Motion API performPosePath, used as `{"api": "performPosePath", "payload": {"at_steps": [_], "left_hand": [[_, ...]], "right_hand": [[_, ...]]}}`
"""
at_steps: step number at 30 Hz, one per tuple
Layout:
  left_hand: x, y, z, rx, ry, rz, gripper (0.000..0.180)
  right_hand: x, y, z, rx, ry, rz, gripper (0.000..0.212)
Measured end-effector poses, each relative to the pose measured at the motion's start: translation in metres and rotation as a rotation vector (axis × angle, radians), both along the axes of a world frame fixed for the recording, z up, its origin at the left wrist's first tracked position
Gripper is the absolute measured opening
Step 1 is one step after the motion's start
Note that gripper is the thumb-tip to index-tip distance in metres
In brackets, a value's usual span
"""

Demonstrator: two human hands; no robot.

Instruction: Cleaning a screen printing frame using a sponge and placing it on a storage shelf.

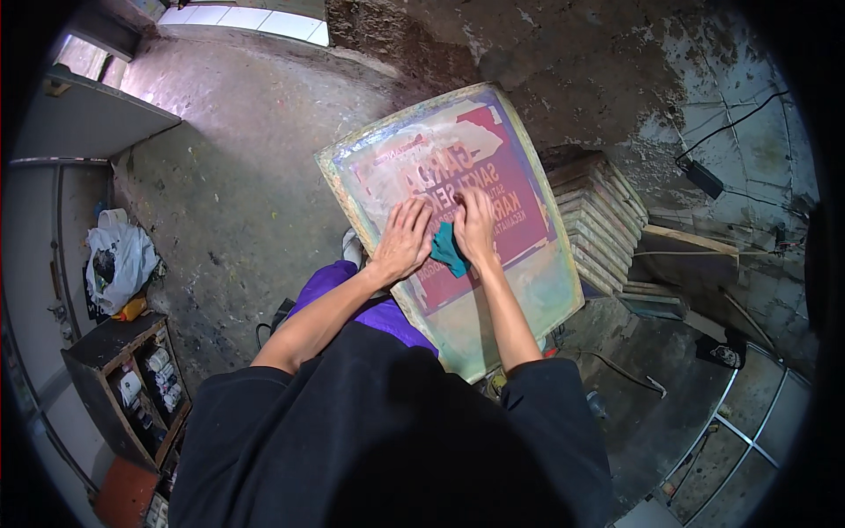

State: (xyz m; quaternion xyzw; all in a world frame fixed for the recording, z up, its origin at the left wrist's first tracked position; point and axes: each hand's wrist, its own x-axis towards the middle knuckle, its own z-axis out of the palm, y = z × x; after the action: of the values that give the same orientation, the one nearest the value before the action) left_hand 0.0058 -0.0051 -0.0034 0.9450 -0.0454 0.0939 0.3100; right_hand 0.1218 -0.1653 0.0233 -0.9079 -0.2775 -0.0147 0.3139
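Observation:
A large framed printing screen [550,273] lies tilted in front of me, with a magenta panel of mirrored lettering and pale, smeared patches across its mesh. My left hand [406,238] rests flat on the mesh, fingers stretched and close together. Just right of it, my right hand [476,227] is curled against the screen, gripping a teal cloth [449,251]. Part of the cloth shows between the two hands; the rest is hidden under the right palm. Purple fabric [327,283] lies under the screen's left edge.
Several stacked frames [598,220] lean right of the screen. At the left stand a dark shelf [84,352] with bottles and a white plastic bag [119,264]. A black adapter [704,179] hangs on a cable at the right. The concrete floor [229,194] is stained.

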Motion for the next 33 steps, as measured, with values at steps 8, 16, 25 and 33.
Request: {"api": "performPosePath", "payload": {"at_steps": [8, 16, 25, 33], "left_hand": [[-0.011, 0.009, -0.003, -0.164, -0.079, 0.033, 0.036], [-0.024, 0.013, -0.008, -0.049, -0.044, -0.102, 0.030], [-0.022, 0.010, -0.004, 0.009, 0.003, -0.115, 0.033], [-0.039, -0.015, -0.001, 0.067, 0.020, -0.075, 0.051]], "right_hand": [[-0.067, -0.048, 0.019, -0.264, 0.099, -0.111, 0.024], [0.003, -0.031, 0.040, 0.613, 0.472, -0.293, 0.010], [0.027, 0.005, 0.040, 0.633, 0.615, -0.394, 0.012], [-0.015, 0.039, 0.000, -0.264, -0.056, 0.225, 0.054]]}}
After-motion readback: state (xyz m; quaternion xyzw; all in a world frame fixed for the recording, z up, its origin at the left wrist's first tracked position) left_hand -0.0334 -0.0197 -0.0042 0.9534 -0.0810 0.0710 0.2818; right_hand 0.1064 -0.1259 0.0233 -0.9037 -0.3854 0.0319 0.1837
